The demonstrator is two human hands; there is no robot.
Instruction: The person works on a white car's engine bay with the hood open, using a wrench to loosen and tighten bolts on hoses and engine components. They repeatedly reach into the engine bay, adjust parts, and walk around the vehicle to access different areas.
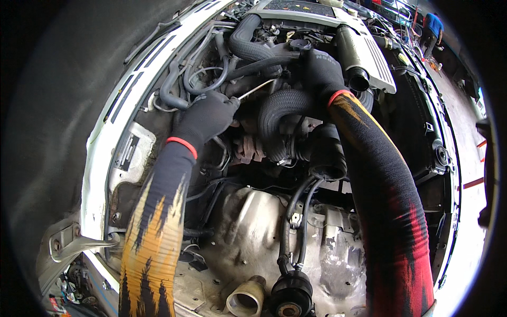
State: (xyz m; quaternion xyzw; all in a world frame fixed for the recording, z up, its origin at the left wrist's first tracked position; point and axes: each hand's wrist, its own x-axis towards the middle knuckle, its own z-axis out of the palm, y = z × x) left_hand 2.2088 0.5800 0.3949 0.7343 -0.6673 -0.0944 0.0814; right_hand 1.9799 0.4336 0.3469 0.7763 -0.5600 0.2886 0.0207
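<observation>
My left hand (206,119), in a black glove, is closed on a tool with a thin metal shaft (256,89), pointing up and right among the engine's hoses. My right hand (322,71), also gloved, is up beside a black round fitting (300,44), its fingers curled and partly hidden; what they hold I cannot make out. Below it curves a thick black sleeved hose (280,108). A metal tube with an open end (348,47) lies just right of my right hand.
A white body edge (97,164) runs down the left. A metal housing (237,206), a round black part (290,298) and a pale cylinder (245,296) are low in view. A radiator (414,121) sits right. Beyond, a person in blue (432,29) stands at the upper right.
</observation>
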